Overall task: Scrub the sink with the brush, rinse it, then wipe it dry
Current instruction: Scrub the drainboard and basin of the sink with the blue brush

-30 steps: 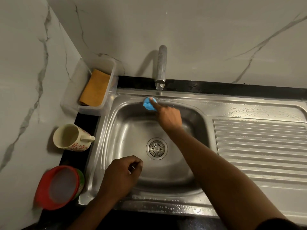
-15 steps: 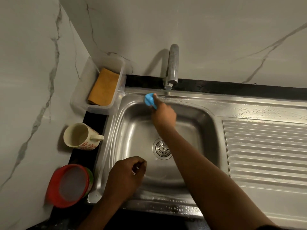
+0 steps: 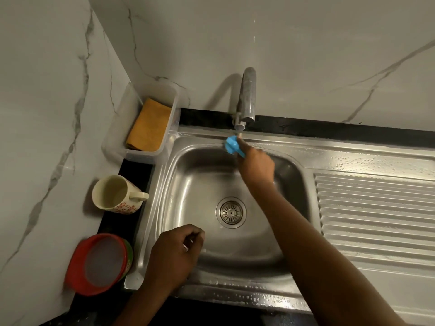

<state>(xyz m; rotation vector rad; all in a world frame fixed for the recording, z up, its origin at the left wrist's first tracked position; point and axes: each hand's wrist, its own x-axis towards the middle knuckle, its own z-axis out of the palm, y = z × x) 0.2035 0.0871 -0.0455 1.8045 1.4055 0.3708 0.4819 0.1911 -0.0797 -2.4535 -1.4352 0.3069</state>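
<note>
The steel sink (image 3: 200, 182) has a round drain (image 3: 231, 212) in its basin and soapy droplets on its rim. My right hand (image 3: 255, 165) reaches across the basin and grips a blue brush (image 3: 231, 144), which presses on the sink's back rim just under the tap (image 3: 246, 100). My left hand (image 3: 176, 254) rests on the near left edge of the basin with its fingers curled shut; nothing clear shows inside it. An orange cloth (image 3: 149, 125) lies folded in a clear plastic tub (image 3: 113, 142) at the back left.
A cream mug (image 3: 113, 192) with red flowers lies on the black counter left of the sink. A red bowl (image 3: 98, 264) sits near the front left corner. The ribbed drainboard (image 3: 376, 212) stretches to the right. Marble walls close in at the left and back.
The brush and my right hand stay at the back rim below the tap, shifting slightly. The view has drifted so the scene sits further right. My left hand has not moved.
</note>
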